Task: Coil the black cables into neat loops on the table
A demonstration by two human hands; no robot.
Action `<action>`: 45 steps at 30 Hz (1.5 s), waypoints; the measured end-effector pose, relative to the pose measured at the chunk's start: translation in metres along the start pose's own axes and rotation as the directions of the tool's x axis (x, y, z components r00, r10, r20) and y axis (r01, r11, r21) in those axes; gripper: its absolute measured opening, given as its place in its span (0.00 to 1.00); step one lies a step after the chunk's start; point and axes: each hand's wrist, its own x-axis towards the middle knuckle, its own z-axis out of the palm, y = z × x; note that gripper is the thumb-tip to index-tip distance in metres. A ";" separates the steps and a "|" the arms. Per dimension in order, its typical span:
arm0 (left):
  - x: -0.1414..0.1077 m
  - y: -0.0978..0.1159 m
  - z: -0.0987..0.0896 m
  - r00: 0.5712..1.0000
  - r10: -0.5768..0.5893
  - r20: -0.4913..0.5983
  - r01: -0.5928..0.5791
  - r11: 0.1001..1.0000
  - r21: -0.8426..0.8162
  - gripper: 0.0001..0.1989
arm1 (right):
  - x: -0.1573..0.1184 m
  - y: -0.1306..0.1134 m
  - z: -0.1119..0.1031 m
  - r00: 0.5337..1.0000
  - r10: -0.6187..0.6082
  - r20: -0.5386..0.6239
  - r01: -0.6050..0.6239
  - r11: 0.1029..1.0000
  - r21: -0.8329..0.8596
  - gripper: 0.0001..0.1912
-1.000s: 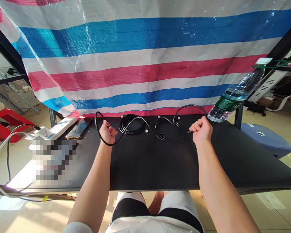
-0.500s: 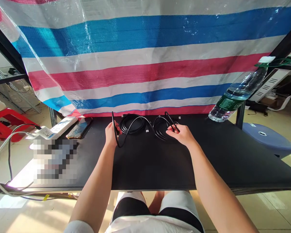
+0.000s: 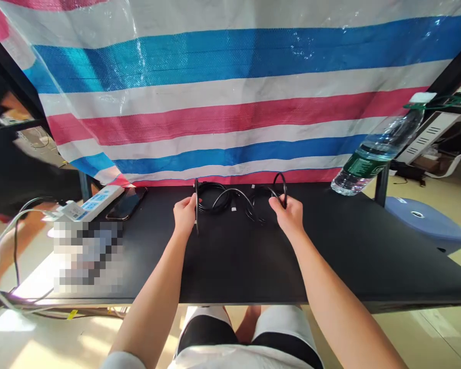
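Observation:
My left hand [image 3: 185, 215] is closed on a loop of black cable [image 3: 197, 218], which stands upright edge-on to me. My right hand [image 3: 288, 212] grips another loop of black cable [image 3: 279, 179] between thumb and fingers. A strand of cable [image 3: 236, 190] arches over the table between the hands. Beyond my left hand lies a coiled black cable [image 3: 215, 205], with a small light-coloured connector [image 3: 233, 209] beside it. More dark cable [image 3: 253, 212] lies near the middle, partly hidden. Whether these pieces are one cable, I cannot tell.
The black table [image 3: 242, 266] ends at a striped plastic sheet [image 3: 230, 113]. A water bottle [image 3: 363, 161] leans at the back right. On the left are a power strip [image 3: 100, 202], a phone [image 3: 126, 202] and white cords [image 3: 0, 241]. A person's arm [image 3: 2, 246] shows at far left.
My left hand has moved slightly right and its loop has turned edge-on. My right hand has shifted slightly right, its loop rounder now. Another person has come into view at far left.

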 end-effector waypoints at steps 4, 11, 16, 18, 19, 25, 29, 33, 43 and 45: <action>-0.010 0.004 0.008 0.994 0.037 0.099 -0.053 0.985 0.163 0.18 | -0.011 -0.007 0.017 0.992 0.013 0.126 -0.001 0.996 -0.094 0.25; -0.017 0.008 0.014 0.979 0.065 0.196 -0.111 0.965 0.238 0.19 | -0.011 -0.016 0.024 0.991 0.064 0.114 -0.072 0.995 0.063 0.06; -0.018 0.007 0.015 0.979 0.072 0.191 -0.114 0.970 0.215 0.19 | -0.004 -0.018 0.012 0.976 0.106 0.188 -0.180 0.880 0.439 0.09; -0.019 0.007 0.017 0.981 0.073 0.179 -0.114 0.967 0.228 0.19 | -0.005 -0.020 0.011 0.975 0.076 0.211 -0.179 0.829 0.529 0.15; -0.021 0.008 0.018 0.982 0.075 0.171 -0.115 0.964 0.239 0.19 | -0.006 -0.021 0.013 0.974 0.066 0.216 -0.177 0.818 0.547 0.18; -0.028 0.011 0.028 0.996 0.059 0.063 -0.075 0.947 0.312 0.22 | -0.009 -0.016 0.025 0.978 0.115 0.173 -0.182 0.877 0.444 0.30; -0.029 0.013 0.031 0.992 -0.071 0.104 0.027 0.927 0.374 0.23 | -0.016 -0.019 0.030 0.963 0.046 0.267 -0.142 0.925 0.352 0.33; -0.027 0.015 0.029 0.987 -0.148 0.064 0.108 0.900 0.423 0.21 | -0.032 -0.032 0.039 0.910 -0.044 0.413 -0.070 0.964 0.258 0.35; -0.019 0.005 0.025 0.944 -0.204 0.259 0.177 0.977 0.122 0.17 | -0.019 -0.022 0.032 0.966 0.110 0.234 -0.226 0.797 0.560 0.17; -0.022 0.006 0.026 0.889 -0.212 0.406 0.226 0.974 0.013 0.17 | -0.010 -0.019 0.019 0.964 0.114 0.241 -0.250 0.703 0.666 0.13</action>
